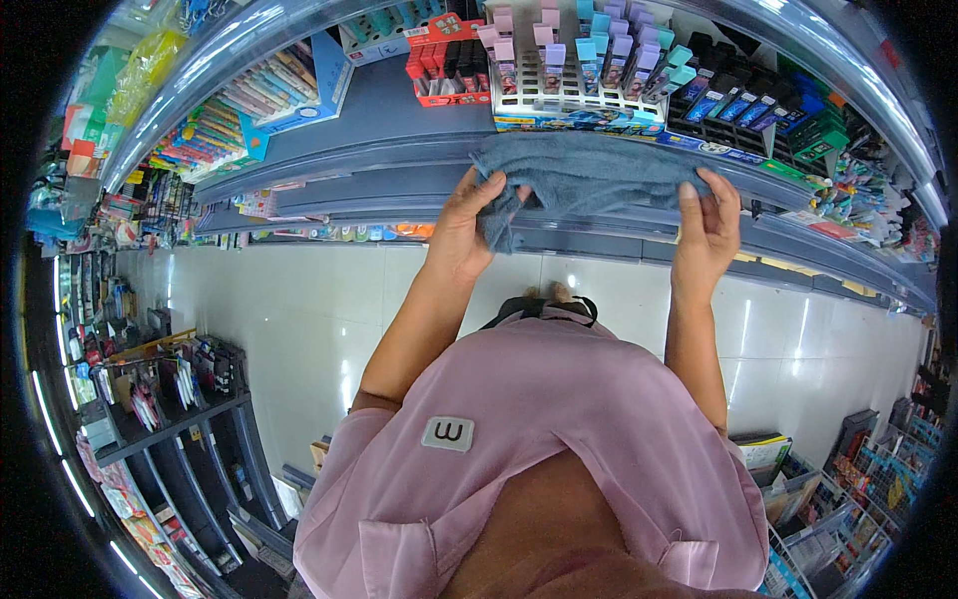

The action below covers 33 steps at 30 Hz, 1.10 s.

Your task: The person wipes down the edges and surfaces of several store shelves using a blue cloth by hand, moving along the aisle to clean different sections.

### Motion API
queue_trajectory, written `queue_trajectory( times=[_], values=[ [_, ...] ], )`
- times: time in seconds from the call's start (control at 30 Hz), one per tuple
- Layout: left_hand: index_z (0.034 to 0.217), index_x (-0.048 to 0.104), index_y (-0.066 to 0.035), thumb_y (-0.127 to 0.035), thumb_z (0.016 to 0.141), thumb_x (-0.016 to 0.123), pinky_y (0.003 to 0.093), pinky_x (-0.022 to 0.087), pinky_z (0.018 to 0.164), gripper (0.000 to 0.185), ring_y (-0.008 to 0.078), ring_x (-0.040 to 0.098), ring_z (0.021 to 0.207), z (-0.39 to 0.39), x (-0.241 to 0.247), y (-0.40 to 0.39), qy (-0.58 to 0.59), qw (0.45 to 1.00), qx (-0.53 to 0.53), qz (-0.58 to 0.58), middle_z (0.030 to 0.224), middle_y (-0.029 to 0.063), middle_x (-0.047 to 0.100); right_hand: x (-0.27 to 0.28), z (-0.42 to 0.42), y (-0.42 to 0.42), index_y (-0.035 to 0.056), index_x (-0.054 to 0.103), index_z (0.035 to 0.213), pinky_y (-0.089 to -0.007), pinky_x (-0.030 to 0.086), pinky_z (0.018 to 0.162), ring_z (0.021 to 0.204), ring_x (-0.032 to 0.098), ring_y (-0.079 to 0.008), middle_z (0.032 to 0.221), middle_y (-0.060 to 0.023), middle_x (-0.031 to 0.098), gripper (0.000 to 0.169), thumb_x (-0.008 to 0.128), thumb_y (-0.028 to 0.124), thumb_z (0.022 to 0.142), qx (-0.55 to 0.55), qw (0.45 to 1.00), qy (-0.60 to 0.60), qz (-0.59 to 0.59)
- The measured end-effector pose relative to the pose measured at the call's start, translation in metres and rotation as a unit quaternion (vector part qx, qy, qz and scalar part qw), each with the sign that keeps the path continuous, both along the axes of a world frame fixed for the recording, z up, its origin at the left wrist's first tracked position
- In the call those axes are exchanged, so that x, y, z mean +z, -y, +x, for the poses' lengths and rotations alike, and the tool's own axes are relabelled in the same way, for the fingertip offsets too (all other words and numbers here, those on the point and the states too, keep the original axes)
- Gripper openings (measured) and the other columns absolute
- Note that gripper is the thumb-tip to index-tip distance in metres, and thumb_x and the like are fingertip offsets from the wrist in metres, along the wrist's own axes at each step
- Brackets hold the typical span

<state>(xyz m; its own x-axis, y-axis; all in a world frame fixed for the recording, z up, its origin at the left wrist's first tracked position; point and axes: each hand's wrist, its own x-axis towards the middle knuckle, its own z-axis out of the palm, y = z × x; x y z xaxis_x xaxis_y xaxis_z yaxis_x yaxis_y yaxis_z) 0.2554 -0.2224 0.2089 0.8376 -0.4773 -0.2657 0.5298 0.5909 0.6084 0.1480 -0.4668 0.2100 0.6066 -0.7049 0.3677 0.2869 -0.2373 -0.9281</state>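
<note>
A blue-grey cloth is stretched sideways between my two hands, in front of the edge of a dark grey store shelf. My left hand grips its left end, and a bunched part hangs down beside the fingers. The right end is pinched between the thumb and fingers of my right hand. Just beyond the cloth stands a white display tray of pens with pink, blue and purple caps. The cloth hides part of the shelf's front edge.
A red box of pens stands left of the white tray, and blue boxes of pens are farther left. Darker pen boxes fill the right. Lower shelves lie below. Behind me are a dark rack and wire baskets on a tiled floor.
</note>
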Motion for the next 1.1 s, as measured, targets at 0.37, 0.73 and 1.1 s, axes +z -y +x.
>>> queue_trajectory(
  times=[0.37, 0.73, 1.1],
  values=[
    [0.107, 0.07, -0.006, -0.012, 0.092, 0.076, 0.0272, 0.053, 0.08, 0.017, 0.014, 0.066, 0.089, 0.029, -0.022, -0.015, 0.053, 0.984, 0.143, 0.093, 0.102, 0.0026, 0.072, -0.01, 0.033, -0.029, 0.0027, 0.068, 0.128, -0.0333, 0.05, 0.093, 0.105, 0.06, -0.0283, 0.133, -0.0184, 0.052, 0.039, 0.075, 0.005, 0.089, -0.047, 0.916, -0.11, -0.384],
    [0.105, 0.068, -0.001, -0.016, 0.092, 0.075, 0.0328, 0.058, 0.082, 0.021, 0.021, 0.07, 0.087, 0.063, -0.001, -0.093, -0.012, 0.976, 0.205, 0.078, 0.098, 0.0077, 0.071, 0.002, 0.06, -0.064, 0.0078, 0.074, 0.116, -0.0387, 0.057, 0.074, 0.09, 0.068, -0.0317, 0.117, -0.0165, 0.066, 0.032, 0.075, 0.006, 0.083, -0.057, 0.876, -0.119, -0.463],
    [0.152, 0.036, -0.001, -0.011, 0.094, 0.07, 0.044, 0.034, 0.119, 0.068, 0.0348, 0.051, 0.134, 0.026, 0.025, -0.063, 0.405, 0.823, 0.284, 0.28, 0.146, 0.0208, 0.048, -0.004, 0.069, -0.088, 0.0041, 0.072, 0.117, -0.0412, 0.058, 0.082, 0.101, 0.068, -0.0349, 0.121, -0.0175, 0.065, 0.039, 0.07, -0.001, 0.078, 0.009, 0.88, -0.073, -0.469]
  ],
)
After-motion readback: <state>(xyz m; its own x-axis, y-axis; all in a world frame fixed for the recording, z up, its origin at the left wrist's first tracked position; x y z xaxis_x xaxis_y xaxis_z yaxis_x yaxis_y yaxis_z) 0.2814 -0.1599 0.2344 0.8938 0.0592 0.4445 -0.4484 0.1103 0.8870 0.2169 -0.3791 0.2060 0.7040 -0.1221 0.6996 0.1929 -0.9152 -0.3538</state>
